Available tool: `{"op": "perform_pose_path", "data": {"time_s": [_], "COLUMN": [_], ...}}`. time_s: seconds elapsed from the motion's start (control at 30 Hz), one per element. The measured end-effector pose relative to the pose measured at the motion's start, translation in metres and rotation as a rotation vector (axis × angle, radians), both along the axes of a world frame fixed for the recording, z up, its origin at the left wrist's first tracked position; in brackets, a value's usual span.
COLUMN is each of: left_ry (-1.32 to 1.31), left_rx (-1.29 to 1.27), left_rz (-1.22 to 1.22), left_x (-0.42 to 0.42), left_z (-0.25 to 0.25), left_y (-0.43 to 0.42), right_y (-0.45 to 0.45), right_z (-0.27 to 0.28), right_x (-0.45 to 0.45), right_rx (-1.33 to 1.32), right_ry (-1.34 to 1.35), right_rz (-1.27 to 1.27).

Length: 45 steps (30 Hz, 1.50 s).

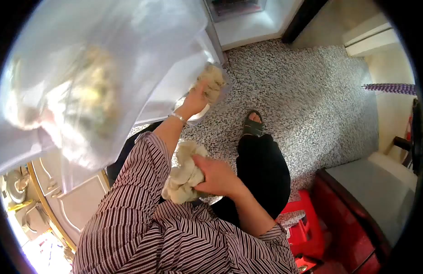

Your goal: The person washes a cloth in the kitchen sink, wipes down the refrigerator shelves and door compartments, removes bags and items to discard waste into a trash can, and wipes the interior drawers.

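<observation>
My left hand (194,101) reaches forward to a cream-coloured, crumpled soft bundle (212,82) beside the white surface; its fingers lie on the bundle's near side. Clear plastic shows around that bundle. Close to my body, my right hand (216,176) grips another cream, lumpy soft bundle (184,176), thumb and fingers pressed into its right side. A large translucent plastic bag (143,36) fills the upper left, blurred, with yellowish and whitish contents (95,91) inside.
Below is a speckled grey floor (312,100), with my sandalled foot (253,123) on it. White cabinet doors (74,201) stand at the lower left. A red plastic item (307,228) and a dark red box-like object with a grey top (371,196) are at the lower right.
</observation>
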<state>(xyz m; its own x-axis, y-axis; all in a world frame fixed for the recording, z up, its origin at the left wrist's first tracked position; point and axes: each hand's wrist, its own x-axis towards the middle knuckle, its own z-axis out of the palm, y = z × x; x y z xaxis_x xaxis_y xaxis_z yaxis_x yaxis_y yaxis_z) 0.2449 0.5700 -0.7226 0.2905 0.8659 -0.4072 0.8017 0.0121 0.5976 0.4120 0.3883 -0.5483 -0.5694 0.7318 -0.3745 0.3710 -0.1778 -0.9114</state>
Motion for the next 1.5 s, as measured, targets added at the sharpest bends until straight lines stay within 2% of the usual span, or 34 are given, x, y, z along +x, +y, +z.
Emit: {"op": "perform_pose_path", "data": {"time_s": [0.1,0.17,0.2,0.3,0.37,0.43,0.5,0.53,0.57,0.63,0.73,0.83,0.9,0.97,1.0,1.03,1.1,1.13,1.2,1.33,1.43,1.47,1.5], "left_ry": [-0.140,0.087,0.089,0.079,-0.388,-0.454,-0.365,-0.455,-0.547,-0.423,-0.692,-0.736,-0.726,-0.463,-0.297,-0.296,0.080,0.078,0.334,0.415,0.344,0.315,0.300], "left_rx": [-0.006,-0.037,-0.044,0.042,-0.087,-0.059,-0.199,-0.328,-0.456,-0.619,-0.832,-0.752,-0.805,-0.484,-0.324,-0.326,0.262,0.253,0.227,0.016,-0.113,-0.086,-0.074], "left_rz": [-0.023,0.027,0.016,0.053,0.442,0.366,0.314,0.367,0.418,0.289,0.491,0.400,0.410,0.342,0.190,0.193,-0.256,-0.258,-0.321,-0.425,-0.478,-0.457,-0.448], "left_x": [0.016,0.024,0.027,0.030,0.023,-0.005,-0.036,-0.044,-0.051,-0.069,-0.071,-0.081,-0.084,-0.084,-0.099,-0.100,-0.093,-0.083,-0.058,-0.030,-0.044,-0.059,-0.056], "left_z": [-0.029,-0.041,-0.037,0.005,0.037,0.089,0.132,0.150,0.165,0.177,0.195,0.190,0.187,0.178,0.148,0.136,0.119,0.113,0.102,0.101,0.073,0.037,0.038], "left_y": [0.020,0.034,0.035,0.035,0.030,0.005,-0.039,-0.065,-0.091,-0.138,-0.186,-0.203,-0.196,-0.179,-0.169,-0.156,-0.128,-0.112,-0.083,-0.039,-0.014,-0.012,-0.012], "right_y": [0.005,0.009,0.008,0.006,0.007,0.008,0.009,0.014,0.010,0.000,-0.011,-0.016,-0.015,-0.013,-0.012,-0.013,-0.009,-0.006,-0.003,-0.003,-0.001,0.002,0.003], "right_z": [0.006,0.010,0.008,0.007,0.008,0.011,0.011,0.022,0.021,0.015,0.007,-0.005,-0.007,-0.008,-0.007,-0.005,-0.002,-0.002,-0.001,-0.008,-0.009,-0.007,-0.005], "right_x": [0.000,0.001,0.000,0.002,0.004,0.004,0.005,0.008,0.007,0.002,-0.006,-0.014,-0.014,-0.015,-0.016,-0.016,-0.016,-0.017,-0.017,-0.018,-0.022,-0.021,-0.021], "right_rx": [-0.045,-0.057,-0.050,0.000,-0.006,-0.001,-0.007,-0.104,-0.095,-0.104,-0.130,-0.135,-0.139,-0.096,-0.098,-0.065,-0.040,-0.058,-0.089,-0.072,-0.088,-0.098,-0.101], "right_ry": [0.044,0.046,0.055,0.062,0.050,0.042,0.133,0.193,0.199,0.259,0.211,0.091,0.022,-0.085,-0.085,-0.097,-0.109,-0.097,-0.084,-0.077,-0.049,-0.055,-0.055], "right_rz": [-0.027,0.029,0.036,0.026,0.043,0.066,0.031,0.041,0.050,-0.018,0.058,0.186,0.281,0.279,0.285,0.312,0.336,0.316,0.289,0.247,0.241,0.241,0.241]}}
